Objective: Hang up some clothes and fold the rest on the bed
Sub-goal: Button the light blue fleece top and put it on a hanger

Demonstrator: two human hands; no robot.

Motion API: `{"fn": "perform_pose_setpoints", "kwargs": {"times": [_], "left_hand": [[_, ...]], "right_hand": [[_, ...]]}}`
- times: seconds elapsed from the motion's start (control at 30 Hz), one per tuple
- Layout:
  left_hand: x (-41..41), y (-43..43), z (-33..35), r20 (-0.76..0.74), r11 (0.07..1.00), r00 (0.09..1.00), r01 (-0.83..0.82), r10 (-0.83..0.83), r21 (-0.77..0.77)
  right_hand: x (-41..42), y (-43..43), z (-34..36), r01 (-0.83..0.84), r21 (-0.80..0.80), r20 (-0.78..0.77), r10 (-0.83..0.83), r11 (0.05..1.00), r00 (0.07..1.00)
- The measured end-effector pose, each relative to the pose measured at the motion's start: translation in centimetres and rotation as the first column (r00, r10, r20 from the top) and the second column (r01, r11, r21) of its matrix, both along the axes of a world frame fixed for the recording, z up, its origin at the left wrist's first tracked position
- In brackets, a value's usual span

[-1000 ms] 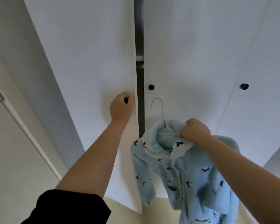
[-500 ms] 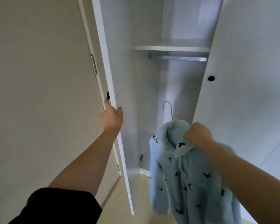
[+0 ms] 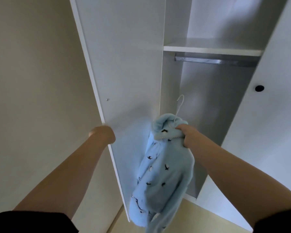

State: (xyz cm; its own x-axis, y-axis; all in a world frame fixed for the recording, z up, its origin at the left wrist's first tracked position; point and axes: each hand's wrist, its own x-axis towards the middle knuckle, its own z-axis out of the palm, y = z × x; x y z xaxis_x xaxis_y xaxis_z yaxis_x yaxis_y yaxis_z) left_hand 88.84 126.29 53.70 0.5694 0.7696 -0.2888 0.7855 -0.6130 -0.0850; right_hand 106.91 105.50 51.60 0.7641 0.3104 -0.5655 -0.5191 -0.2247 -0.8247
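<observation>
A light blue fleece jacket (image 3: 165, 174) with small dark prints hangs on a white wire hanger (image 3: 180, 105), whose hook sticks up above the collar. My right hand (image 3: 187, 134) grips the collar and hanger together, in front of the open wardrobe compartment. My left hand (image 3: 102, 134) holds the outer edge of the open wardrobe door (image 3: 124, 73); its fingers are hidden behind the door. Inside, a metal clothes rail (image 3: 215, 61) runs under a white shelf (image 3: 212, 50), above and beyond the hanger hook.
The neighbouring wardrobe door (image 3: 275, 115) on the right is closed and carries a black knob (image 3: 259, 88). A beige wall (image 3: 32, 81) stands close to the left of the open door. Yellowish floor (image 3: 191, 219) shows below the jacket.
My left hand has swung the wardrobe door from nearly closed to wide open, exposing the rail and shelf. My right hand has kept hold of the jacket and brought it toward the opening.
</observation>
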Motion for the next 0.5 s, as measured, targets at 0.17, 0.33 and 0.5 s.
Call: {"fn": "perform_pose_setpoints", "kwargs": {"times": [0.17, 0.33, 0.5], "left_hand": [[2.6, -0.8, 3.2, -0.378, 0.929, 0.91, 0.018, -0.168, -0.369], [4.3, -2.3, 1.0, -0.136, 0.926, 0.943, 0.26, -0.305, -0.274], [10.1, -6.0, 0.9, 0.424, 0.854, 0.839, 0.465, -0.341, -0.233]], "right_hand": [[0.9, 3.6, 1.9, 0.013, 0.201, -0.09, 0.005, 0.98, 0.996], [2.1, 5.1, 2.7, -0.014, 0.181, -0.087, 0.03, 0.983, 0.996], [4.3, 6.0, 3.0, -0.034, 0.193, -0.033, 0.041, 0.981, 0.999]]}}
